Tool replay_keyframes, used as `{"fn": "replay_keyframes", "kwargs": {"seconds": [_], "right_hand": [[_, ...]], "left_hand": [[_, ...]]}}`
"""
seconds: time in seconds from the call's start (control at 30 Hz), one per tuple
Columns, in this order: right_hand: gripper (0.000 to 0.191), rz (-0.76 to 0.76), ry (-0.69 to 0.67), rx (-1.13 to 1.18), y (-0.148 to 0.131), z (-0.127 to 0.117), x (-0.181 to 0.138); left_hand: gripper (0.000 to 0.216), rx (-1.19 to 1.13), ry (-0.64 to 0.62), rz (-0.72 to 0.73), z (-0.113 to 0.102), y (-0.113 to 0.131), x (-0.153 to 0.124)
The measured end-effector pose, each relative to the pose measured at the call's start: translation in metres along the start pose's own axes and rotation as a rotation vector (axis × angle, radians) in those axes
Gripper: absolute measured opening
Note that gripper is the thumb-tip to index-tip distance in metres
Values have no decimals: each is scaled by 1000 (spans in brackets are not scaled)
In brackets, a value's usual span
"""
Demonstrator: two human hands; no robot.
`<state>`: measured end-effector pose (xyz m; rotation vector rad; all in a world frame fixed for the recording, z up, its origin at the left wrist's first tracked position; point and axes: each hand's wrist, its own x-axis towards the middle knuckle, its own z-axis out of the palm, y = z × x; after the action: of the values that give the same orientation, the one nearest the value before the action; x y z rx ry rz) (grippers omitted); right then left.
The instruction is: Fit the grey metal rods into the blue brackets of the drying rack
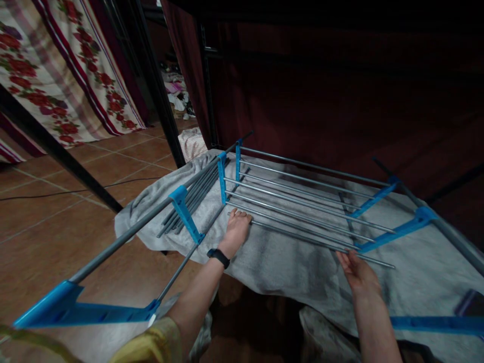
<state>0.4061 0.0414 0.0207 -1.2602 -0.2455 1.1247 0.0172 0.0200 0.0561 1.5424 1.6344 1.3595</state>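
A partly assembled rack of grey metal rods and blue plastic brackets (pixel 223 176) lies on a grey cloth. Several thin crossbars span between its left and right brackets. Along the near side of these crossbars runs a loose metal rod (pixel 291 231), its right tip sticking out past my fingers. My left hand (pixel 238 229), with a dark band at the wrist, has its fingers closed around the rod's left part. Toward its other end my right hand (pixel 357 268) pinches the same rod between thumb and fingers. Left of the crossbars, several loose rods (pixel 192 199) lie in a bundle.
The grey cloth (pixel 264 267) covers a low bed-like surface. Black metal posts (pixel 159 85) stand at left, with a dark red curtain (pixel 302 101) behind. Tiled floor (pixel 106 161) carries a thin cable. A dark phone-like object (pixel 471 305) lies at right.
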Motion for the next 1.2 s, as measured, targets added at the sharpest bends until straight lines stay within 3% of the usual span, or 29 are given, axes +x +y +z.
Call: {"fn": "replay_keyframes", "kwargs": {"seconds": [0.13,0.3,0.53,0.77,1.0,1.2], "right_hand": [[19,15,27,-4,0,0,1],[20,43,78,20,-1,-2,5],[18,24,18,48,3,-4,6],[18,12,-21,29,11,-2,9],[16,24,0,37,15,4,6],[5,100,43,-25,12,6,-1]], "left_hand": [[29,134,-144,87,5,2,-5],[26,119,-150,96,12,3,-8],[27,245,-233,137,13,1,-3],[36,700,-472,325,15,2,-3],[19,688,-500,380,16,-2,3],[22,693,-494,430,13,0,1]]}}
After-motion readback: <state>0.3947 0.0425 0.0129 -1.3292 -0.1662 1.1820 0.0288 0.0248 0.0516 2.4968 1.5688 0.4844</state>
